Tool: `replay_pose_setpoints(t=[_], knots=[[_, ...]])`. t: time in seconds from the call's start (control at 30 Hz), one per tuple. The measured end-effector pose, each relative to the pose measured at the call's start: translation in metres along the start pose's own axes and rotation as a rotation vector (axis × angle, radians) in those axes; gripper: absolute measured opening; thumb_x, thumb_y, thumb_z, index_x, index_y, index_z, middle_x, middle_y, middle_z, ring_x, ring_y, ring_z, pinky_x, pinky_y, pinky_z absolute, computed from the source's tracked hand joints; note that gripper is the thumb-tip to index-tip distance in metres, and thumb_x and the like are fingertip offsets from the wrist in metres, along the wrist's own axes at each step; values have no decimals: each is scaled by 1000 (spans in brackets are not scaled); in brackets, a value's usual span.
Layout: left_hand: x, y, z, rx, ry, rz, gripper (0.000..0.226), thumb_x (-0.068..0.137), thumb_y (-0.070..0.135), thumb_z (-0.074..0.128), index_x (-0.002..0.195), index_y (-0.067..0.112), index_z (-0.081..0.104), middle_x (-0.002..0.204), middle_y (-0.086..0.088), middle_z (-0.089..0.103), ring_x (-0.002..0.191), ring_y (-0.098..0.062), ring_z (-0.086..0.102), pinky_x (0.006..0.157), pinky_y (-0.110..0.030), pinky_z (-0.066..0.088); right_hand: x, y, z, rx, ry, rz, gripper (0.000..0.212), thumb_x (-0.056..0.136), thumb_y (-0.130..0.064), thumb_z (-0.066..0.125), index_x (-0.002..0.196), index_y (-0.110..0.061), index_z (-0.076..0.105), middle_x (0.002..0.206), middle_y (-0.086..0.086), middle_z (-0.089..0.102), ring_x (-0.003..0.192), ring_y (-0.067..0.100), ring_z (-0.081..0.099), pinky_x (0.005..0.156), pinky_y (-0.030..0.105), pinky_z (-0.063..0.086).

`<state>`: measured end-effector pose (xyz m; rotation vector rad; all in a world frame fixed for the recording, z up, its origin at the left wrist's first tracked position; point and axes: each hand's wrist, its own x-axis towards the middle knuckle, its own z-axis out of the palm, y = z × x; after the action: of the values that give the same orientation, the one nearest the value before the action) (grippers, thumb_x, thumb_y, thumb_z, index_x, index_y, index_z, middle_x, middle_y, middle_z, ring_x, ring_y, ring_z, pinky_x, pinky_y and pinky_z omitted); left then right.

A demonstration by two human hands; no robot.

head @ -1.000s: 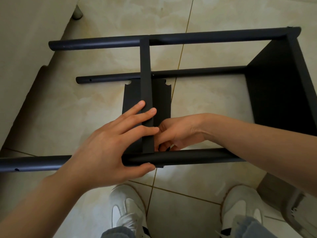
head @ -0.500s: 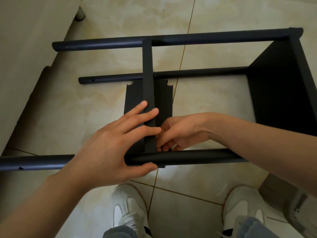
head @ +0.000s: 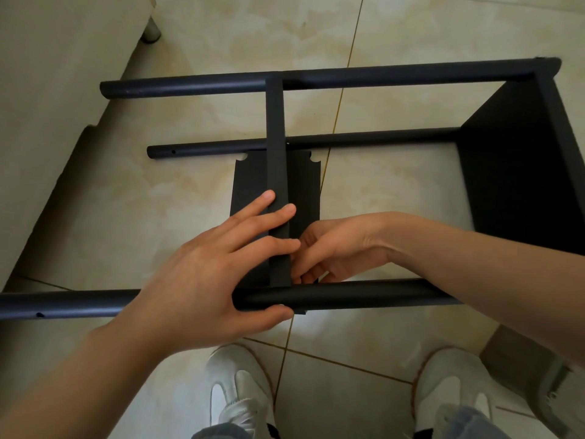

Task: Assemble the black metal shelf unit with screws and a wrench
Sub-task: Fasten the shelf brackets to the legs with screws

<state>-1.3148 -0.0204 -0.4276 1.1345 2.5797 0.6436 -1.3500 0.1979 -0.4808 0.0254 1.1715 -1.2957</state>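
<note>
While a black metal shelf unit (head: 364, 140) lay on its side on a pale tiled floor (head: 395, 191), a person had both bare hands at the joint where the middle shelf (head: 276, 137) met the near post (head: 364, 296). The left hand (head: 202, 274) clamped that post. Its thumb (head: 272, 315) was hooked under the tube, and its straight, spread fingers (head: 278, 213) lay across the shelf's upturned edge.

The right hand (head: 335, 248) came in from the right, just beside the left. Its fingers were curled tight into the corner between shelf and post. Whether they pinched anything could not be told, as the fingertips were tucked against the metal.

The middle shelf stood edge-on, running from the near post up to the far post (head: 348, 78), which lay parallel and well apart. An end panel (head: 519, 179) closed the frame at the right. Small holes (head: 39, 314) showed near the free left ends of two posts.

Two white shoes (head: 235, 391) were planted on the tiles just below the near post. A beige piece of furniture (head: 47, 106) stood along the left.
</note>
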Motion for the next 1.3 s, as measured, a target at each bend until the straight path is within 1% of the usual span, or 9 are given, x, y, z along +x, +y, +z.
replay_pose_setpoints(t=[0.1,0.2,0.37,0.6,0.77,0.87,0.97,1.13,1.3], knots=[[0,-1,1,-4,-6,3,65,80,68,58,136,35,54,160,13,34,154,-8,14,101,-32,42,3,1,3,12,15,8,15,95,-6,58,106,-3,68,98,16,68,91,26,66,96,44,52],[0,0,1,16,-5,5,65,81,69,57,137,36,52,161,14,33,154,-8,12,102,-31,40,5,0,5,20,9,-2,22,96,-6,57,115,1,64,101,17,68,92,26,67,95,44,53],[0,0,1,8,-6,1,65,80,69,58,137,38,51,161,14,33,154,-8,13,102,-32,42,1,0,0,52,-22,-15,20,94,-3,57,86,-9,74,87,11,69,82,19,66,85,37,54],[0,0,0,3,-3,0,64,81,68,58,136,36,53,160,13,34,154,-9,14,101,-35,44,6,1,5,28,6,-6,19,97,-6,57,112,0,65,106,19,65,92,26,66,93,43,54],[0,1,-1,4,-6,-2,64,81,68,58,135,34,54,160,13,34,154,-8,14,100,-35,45,1,1,-2,44,-19,-13,19,95,-6,58,86,-10,75,87,9,69,84,19,67,84,36,55],[0,1,-1,-1,-3,-1,64,81,68,58,135,33,55,160,12,35,154,-9,15,100,-36,46,3,2,1,26,12,-2,13,94,-7,59,100,-6,72,97,14,69,89,23,67,90,39,55],[0,1,-1,-6,0,1,64,81,67,58,135,33,56,160,12,35,154,-9,15,100,-36,46,7,2,4,9,30,-9,26,97,-7,57,119,4,62,109,20,64,96,28,65,94,44,54],[0,0,0,-3,10,4,65,80,67,59,135,33,55,160,11,36,154,-9,16,104,-34,41,2,1,-1,30,-6,-3,13,94,-8,60,98,-6,72,98,15,68,92,24,67,88,39,56],[0,-1,1,9,10,4,65,81,67,58,136,33,54,160,12,35,154,-9,15,103,-33,40,5,2,1,14,23,4,14,95,-9,60,103,-3,70,99,15,69,91,24,68,86,36,56]])
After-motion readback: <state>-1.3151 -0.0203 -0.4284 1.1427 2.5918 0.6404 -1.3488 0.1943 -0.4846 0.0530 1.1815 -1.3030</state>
